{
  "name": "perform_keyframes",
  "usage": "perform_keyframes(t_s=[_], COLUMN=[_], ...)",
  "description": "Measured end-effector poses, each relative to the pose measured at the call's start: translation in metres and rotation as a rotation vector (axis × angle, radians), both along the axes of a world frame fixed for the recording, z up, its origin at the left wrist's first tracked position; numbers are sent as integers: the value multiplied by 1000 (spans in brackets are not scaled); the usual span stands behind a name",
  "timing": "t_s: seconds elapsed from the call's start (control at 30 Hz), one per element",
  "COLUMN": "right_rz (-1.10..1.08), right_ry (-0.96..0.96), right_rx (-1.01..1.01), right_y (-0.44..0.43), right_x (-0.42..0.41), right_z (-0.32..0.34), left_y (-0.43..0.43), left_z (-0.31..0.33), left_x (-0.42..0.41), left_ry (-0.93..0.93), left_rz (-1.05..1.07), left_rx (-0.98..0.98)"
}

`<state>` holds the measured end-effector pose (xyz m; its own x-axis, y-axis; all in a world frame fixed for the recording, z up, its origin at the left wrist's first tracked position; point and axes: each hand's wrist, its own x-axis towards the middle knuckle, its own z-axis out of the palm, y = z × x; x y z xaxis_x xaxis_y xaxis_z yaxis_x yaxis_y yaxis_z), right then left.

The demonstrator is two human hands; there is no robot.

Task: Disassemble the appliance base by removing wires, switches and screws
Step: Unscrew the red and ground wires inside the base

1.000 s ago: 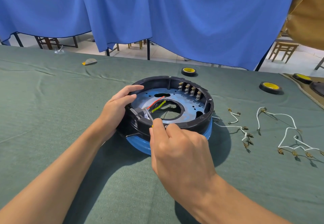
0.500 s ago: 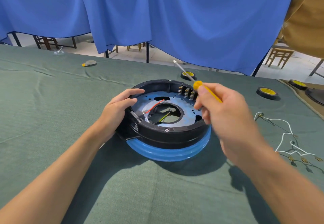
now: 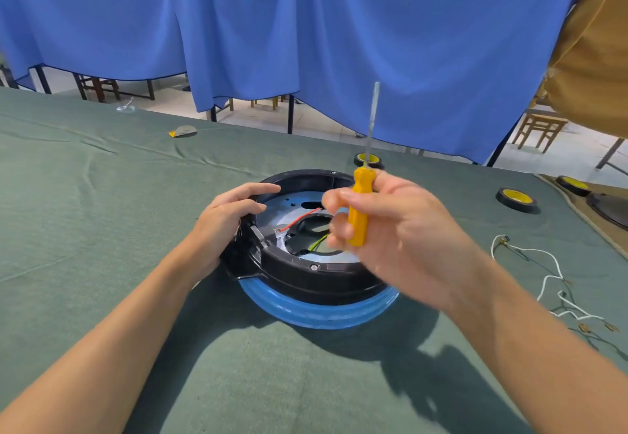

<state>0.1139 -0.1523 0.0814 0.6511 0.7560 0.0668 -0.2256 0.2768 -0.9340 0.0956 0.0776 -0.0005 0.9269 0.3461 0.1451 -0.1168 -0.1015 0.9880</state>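
My left hand (image 3: 227, 219) has not moved, fingers curled over the left rim of the base (image 3: 306, 277), which sits mid-table on its blue ring. My right hand (image 3: 390, 233) has swung the screwdriver (image 3: 359, 216) from a slant to upright, fingers pinching its yellow handle above the base, blade pointing up. Inside, a red wire (image 3: 300, 219) and a green wire (image 3: 317, 242) show. White wires (image 3: 547, 280) lie to the right on the table's (image 3: 102, 229) green cloth, tape rolls (image 3: 516, 199) beyond. Blue curtains (image 3: 306, 32) hang behind.
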Motion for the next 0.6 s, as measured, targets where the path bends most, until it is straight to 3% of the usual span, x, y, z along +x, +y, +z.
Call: perform_keyframes(t_s=[0.13,0.23,0.43,0.6], right_rz=[-294,-188,40,96], right_ry=[-816,-1194,-1383,-1409], right_rx=[-595,-858,-1170,-1229], right_y=[12,26,58,64], right_x=[52,73,83,93], right_z=[-1,-10,-42,-47], left_y=[0,-1,0,-1], left_z=[0,1,0,1], left_x=[-1,-2,-4,-3], left_ry=[2,-7,-47,-51], left_rz=[-2,0,8,19], left_rx=[-23,-27,-1,1])
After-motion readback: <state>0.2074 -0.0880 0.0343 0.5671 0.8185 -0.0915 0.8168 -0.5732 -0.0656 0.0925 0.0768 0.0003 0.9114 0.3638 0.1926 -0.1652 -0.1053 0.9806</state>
